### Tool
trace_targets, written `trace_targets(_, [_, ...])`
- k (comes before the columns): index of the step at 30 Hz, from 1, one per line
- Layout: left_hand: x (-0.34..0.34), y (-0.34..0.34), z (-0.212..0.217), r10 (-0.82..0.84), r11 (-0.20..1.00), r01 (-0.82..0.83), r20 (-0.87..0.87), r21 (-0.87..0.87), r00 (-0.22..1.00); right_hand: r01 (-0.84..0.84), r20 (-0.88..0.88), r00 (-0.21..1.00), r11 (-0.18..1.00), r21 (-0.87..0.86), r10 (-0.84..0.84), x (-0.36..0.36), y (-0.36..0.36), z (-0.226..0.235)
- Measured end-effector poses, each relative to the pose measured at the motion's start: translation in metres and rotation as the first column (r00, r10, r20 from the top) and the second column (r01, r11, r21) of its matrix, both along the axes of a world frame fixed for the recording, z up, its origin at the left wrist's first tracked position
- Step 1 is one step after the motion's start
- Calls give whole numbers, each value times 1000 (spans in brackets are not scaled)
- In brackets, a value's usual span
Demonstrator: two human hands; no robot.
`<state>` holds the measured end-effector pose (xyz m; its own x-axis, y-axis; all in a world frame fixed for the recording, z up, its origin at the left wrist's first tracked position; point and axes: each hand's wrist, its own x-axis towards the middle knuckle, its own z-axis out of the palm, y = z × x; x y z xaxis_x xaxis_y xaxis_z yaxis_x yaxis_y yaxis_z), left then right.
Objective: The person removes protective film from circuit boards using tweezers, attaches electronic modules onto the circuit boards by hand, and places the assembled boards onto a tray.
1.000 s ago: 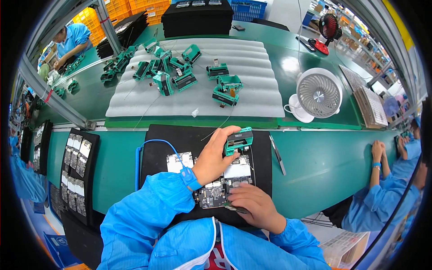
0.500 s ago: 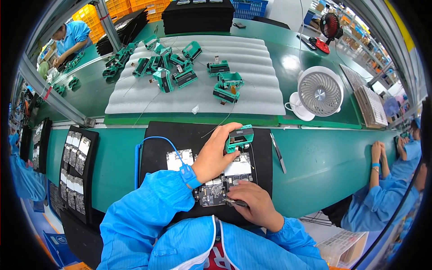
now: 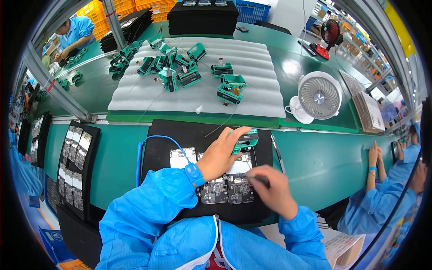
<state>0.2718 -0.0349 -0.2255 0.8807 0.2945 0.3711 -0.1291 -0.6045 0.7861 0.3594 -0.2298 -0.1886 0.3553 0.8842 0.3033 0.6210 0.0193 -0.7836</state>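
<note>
- White desk fan (image 3: 318,96) on the far green bench (image 3: 281,51)
- Smaller black-and-red fan (image 3: 330,33) beyond it, upper right
- Orange crates (image 3: 155,9) stacked at the back, a blue crate (image 3: 252,11) to their right
- Slanting metal post (image 3: 70,101) banded with red tape (image 3: 51,85)
- Person in blue (image 3: 81,30), upper left
- Another blue-clad person (image 3: 366,209) at the right

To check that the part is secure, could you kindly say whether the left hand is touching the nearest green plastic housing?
Touching. The head view shows the left hand clasping the green plastic housing, with fingers over its top edge.
</note>
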Motion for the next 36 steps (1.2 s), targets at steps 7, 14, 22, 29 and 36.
trace_targets(7, [-2, 5, 1, -27, 999, 26, -37, -34, 999, -42, 598, 799, 998, -51, 65, 30, 38, 0])
trace_targets(14, [-2, 6, -1, -38, 996, 29, -104, -90, 994, -15, 694, 713, 992, -127, 99, 26, 48, -5])
trace_targets(22, [1, 4, 2, -50, 996, 39, -130, -85, 990, 6, 722, 682, 986, -165, 116, 28, 51, 1])
trace_targets(29, [1, 35, 20, -135, 990, 139, -236, 1, 962, 0, 633, 773, 997, -81, 52, 30, 37, -3])
trace_targets(36, [49, 108, 11, 264, 836, -333, 211, 436, 941, -116, 508, 857, 993, 20, 90, 18, 37, -7])
